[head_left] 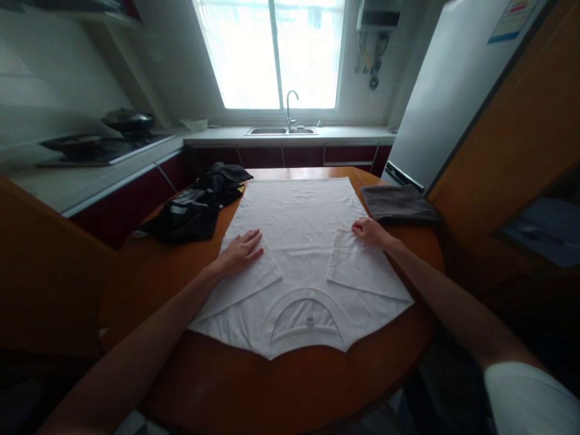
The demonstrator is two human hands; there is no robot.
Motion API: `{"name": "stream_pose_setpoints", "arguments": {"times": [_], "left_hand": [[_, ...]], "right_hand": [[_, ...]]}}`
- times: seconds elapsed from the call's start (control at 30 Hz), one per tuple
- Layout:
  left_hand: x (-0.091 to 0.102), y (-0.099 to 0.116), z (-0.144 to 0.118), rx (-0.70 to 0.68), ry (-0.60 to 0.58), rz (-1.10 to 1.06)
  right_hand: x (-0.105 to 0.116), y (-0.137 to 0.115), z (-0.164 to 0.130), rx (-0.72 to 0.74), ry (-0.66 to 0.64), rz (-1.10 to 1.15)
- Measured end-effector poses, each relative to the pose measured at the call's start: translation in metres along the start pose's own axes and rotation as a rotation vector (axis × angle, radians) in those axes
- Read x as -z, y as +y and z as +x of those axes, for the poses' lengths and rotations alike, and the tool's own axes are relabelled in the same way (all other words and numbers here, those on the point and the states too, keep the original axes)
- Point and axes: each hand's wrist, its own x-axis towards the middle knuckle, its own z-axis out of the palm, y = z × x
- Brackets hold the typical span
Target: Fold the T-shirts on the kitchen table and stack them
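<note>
A white T-shirt (301,223) lies spread on the wooden table, its round neckline toward me and its hem at the far side. Both sleeves are folded inward over the body. My left hand (241,251) rests flat on the left sleeve (251,278), fingers stretched out. On the other side, my right hand (369,232) has its fingers curled and pinched on the upper edge of the right sleeve (357,260). Its fingertips are partly hidden. A small label shows inside the collar.
Dark crumpled clothing (199,205) lies on the table (281,393) at the left, and a folded grey cloth (399,204) at the right. Beyond stand a counter with a sink (267,131), a stove with pans (129,121) and a fridge (446,90).
</note>
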Motion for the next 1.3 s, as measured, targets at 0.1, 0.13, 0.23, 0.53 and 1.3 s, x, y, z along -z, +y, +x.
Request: {"name": "stream_pose_setpoints", "arguments": {"times": [0.1, 0.13, 0.23, 0.53, 1.3], "left_hand": [[0.001, 0.001, -0.001, 0.003, -0.002, -0.004], [0.001, 0.001, -0.002, 0.001, -0.001, -0.005], [0.001, 0.002, -0.003, -0.008, 0.010, -0.005], [0.000, -0.001, -0.002, -0.011, 0.009, -0.003], [-0.004, -0.007, 0.001, -0.011, 0.035, -0.010]], "right_hand": [[-0.004, -0.002, 0.010, -0.021, 0.011, -0.003], [-0.006, -0.002, 0.011, -0.027, 0.021, -0.004], [-0.015, -0.001, 0.011, -0.042, 0.049, -0.019], [-0.019, 0.003, 0.009, -0.090, 0.145, -0.026], [-0.024, -0.020, -0.011, 0.106, -0.132, -0.043]]}}
